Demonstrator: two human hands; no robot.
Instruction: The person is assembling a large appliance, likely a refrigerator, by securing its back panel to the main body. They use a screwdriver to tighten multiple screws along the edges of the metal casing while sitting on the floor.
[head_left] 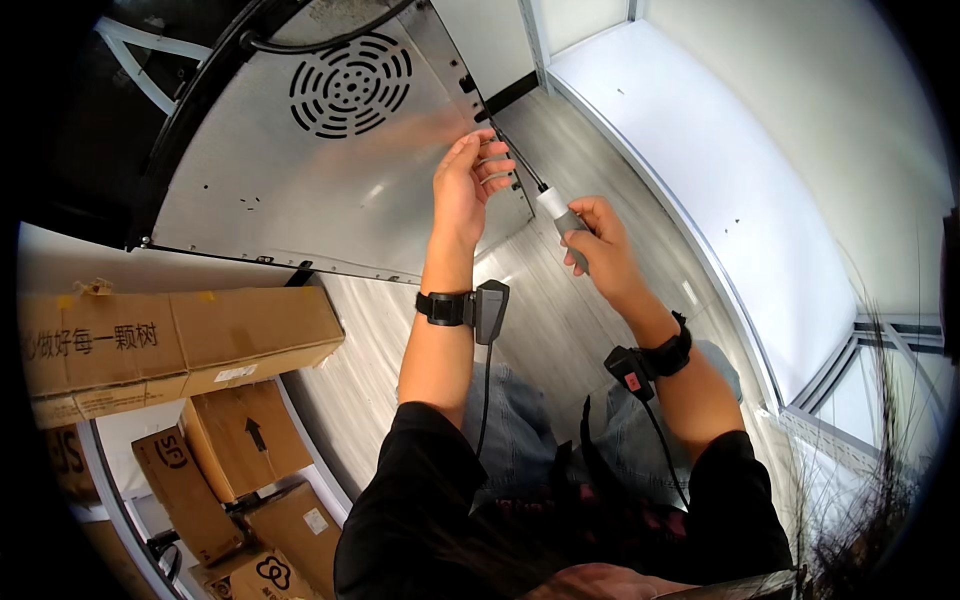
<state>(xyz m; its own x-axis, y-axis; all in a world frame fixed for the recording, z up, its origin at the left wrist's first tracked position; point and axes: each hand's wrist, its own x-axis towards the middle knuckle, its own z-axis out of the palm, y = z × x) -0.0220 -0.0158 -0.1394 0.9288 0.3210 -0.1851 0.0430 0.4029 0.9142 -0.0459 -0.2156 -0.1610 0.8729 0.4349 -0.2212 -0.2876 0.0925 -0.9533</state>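
Grey-and-white-handled screwdriver [549,200] is held slanted near frame centre, dark shaft [520,155] pointed up-left toward right edge of silver metal panel [300,195], upper left; panel is pierced by round slotted vent [351,86].

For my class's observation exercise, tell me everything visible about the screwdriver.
The screwdriver has a grey, plastic-looking handle, a white collar and a long, thin, dark shaft that looks like metal. It slants up and left, its far end by the edge of the metal panel. The right hand holds the handle; the left hand is beside the shaft. The tip and any left-hand contact cannot be made out.
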